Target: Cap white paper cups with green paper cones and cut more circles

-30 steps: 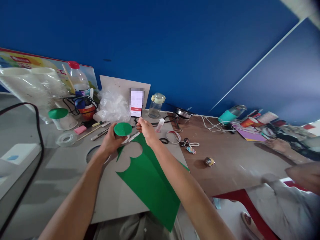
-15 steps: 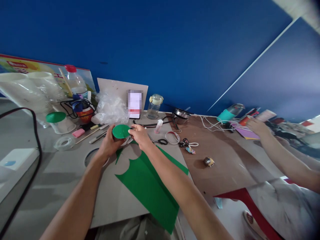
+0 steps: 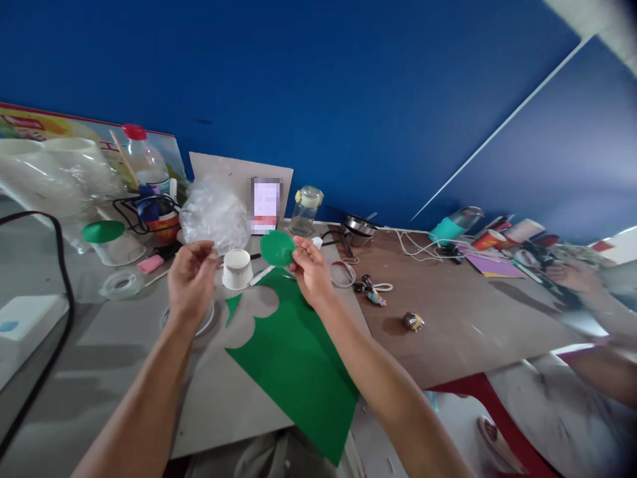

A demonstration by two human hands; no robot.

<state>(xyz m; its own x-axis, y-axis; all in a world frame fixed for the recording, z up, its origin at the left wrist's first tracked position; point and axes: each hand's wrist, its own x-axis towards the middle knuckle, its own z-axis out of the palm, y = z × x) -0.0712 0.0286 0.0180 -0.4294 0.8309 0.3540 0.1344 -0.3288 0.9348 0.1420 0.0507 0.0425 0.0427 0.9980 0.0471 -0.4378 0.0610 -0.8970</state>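
My right hand (image 3: 311, 269) pinches a green paper disc (image 3: 276, 249) by its right edge and holds it up above the table. My left hand (image 3: 192, 279) is raised to the left, with thumb and fingers drawn together; whether anything small is between them I cannot make out. Between the two hands a white paper cup (image 3: 237, 271) stands on the table. A cut sheet of green paper (image 3: 298, 365) lies below my right hand, curved notches along its left side. Beside it is a small green scrap (image 3: 233, 308). A roll of tape (image 3: 205, 320) is partly hidden by my left wrist.
At left are a cup with a green top (image 3: 104, 232), clear tape (image 3: 119, 284) and a pink eraser (image 3: 150, 264). A phone (image 3: 265, 206) and a glass jar (image 3: 305, 209) stand at the back. A co-worker's hand (image 3: 572, 275) is at far right.
The disc has moved right and up in my right hand, away from the cup. My left hand has let go of the cup and shifted left. The co-worker's arm has moved right.
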